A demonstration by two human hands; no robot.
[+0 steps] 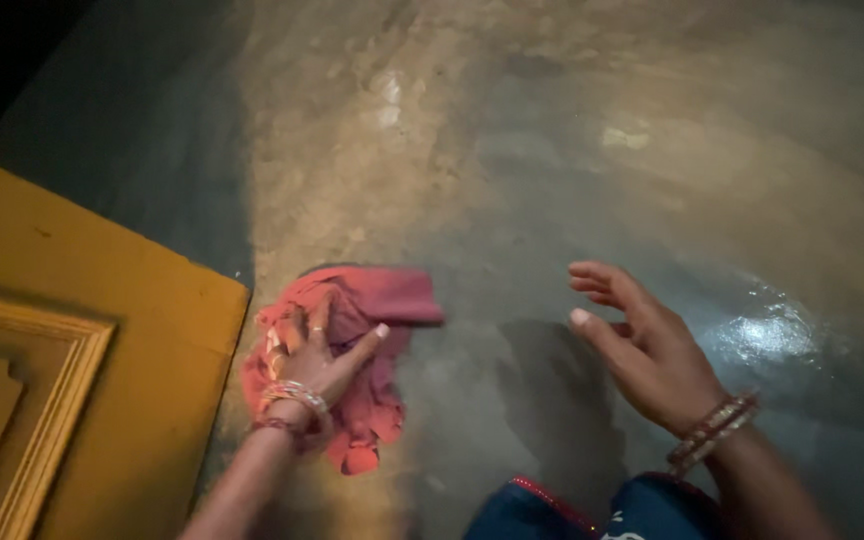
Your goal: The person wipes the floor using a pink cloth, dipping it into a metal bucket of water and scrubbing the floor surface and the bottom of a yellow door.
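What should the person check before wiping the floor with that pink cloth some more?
1. Left hand pressed flat on the pink cloth: ok.
2. Cloth spread out for wiping: not ok, it is bunched and crumpled.
3. Right hand free: ok, it is open and holds nothing, raised above the floor.
4. Floor wet enough to wipe: ok, it shines near the right hand.
5. Yellow door out of the cloth's way: cannot tell, its edge lies close beside the cloth.
6. Blue garment away from the wet patch: cannot tell.
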